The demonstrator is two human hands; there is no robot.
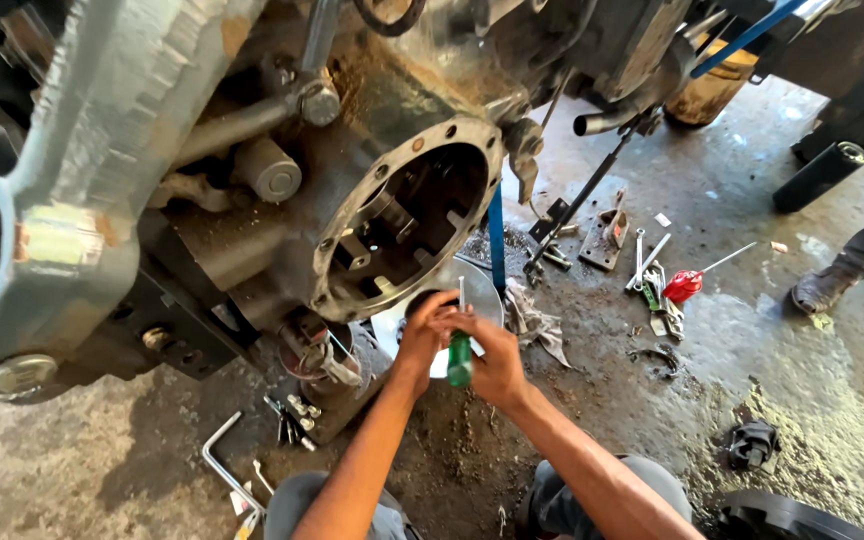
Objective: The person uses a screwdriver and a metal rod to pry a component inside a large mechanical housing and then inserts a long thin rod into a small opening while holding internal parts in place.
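A big, oily machine housing point(252, 200) fills the upper left, with a round open flange point(407, 215) ringed by bolt holes and gears visible inside. Just below that opening my two hands meet. My right hand point(492, 360) grips a green-handled screwdriver point(460, 355), its shaft pointing up toward the flange. My left hand point(424, 330) is closed around a dark round part held against the screwdriver; what that part is I cannot tell. A round metal pan point(482, 290) lies on the floor under my hands.
Wrenches and small tools point(647, 265), a red can with a thin nozzle point(684, 285), a rag point(537, 325), bolts point(292, 415) and a bent wrench point(222, 460) lie on the wet concrete. Another person's foot point(827, 288) stands at right. A blue stand point(497, 240) props the housing.
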